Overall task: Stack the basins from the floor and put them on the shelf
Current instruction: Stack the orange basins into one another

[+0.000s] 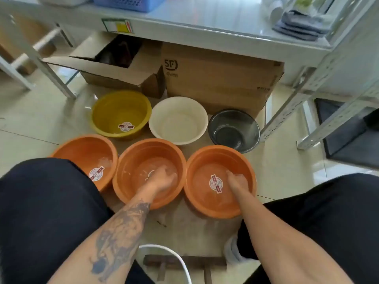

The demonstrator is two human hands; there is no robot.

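Note:
Several basins stand on the floor in two rows. The near row holds a left orange basin (78, 149), a middle orange basin (131, 160) and a right orange basin (205, 203). Behind them stand a yellow basin (114, 107), a white basin (178, 121) and a dark grey basin (233, 128). My left hand (162, 179) rests inside the middle orange basin, fingers curled on its bottom. My right hand (238, 180) lies inside the right orange basin near its far wall. Neither hand visibly grips anything. The grey metal shelf (205, 15) runs across the top.
Two cardboard boxes (215, 83) sit under the shelf right behind the basins, one with open flaps. Shelf legs (287, 103) stand to the right and left. A blue basket (131, 2) and folded cloths (301, 23) lie on the shelf. My knees flank the near basins.

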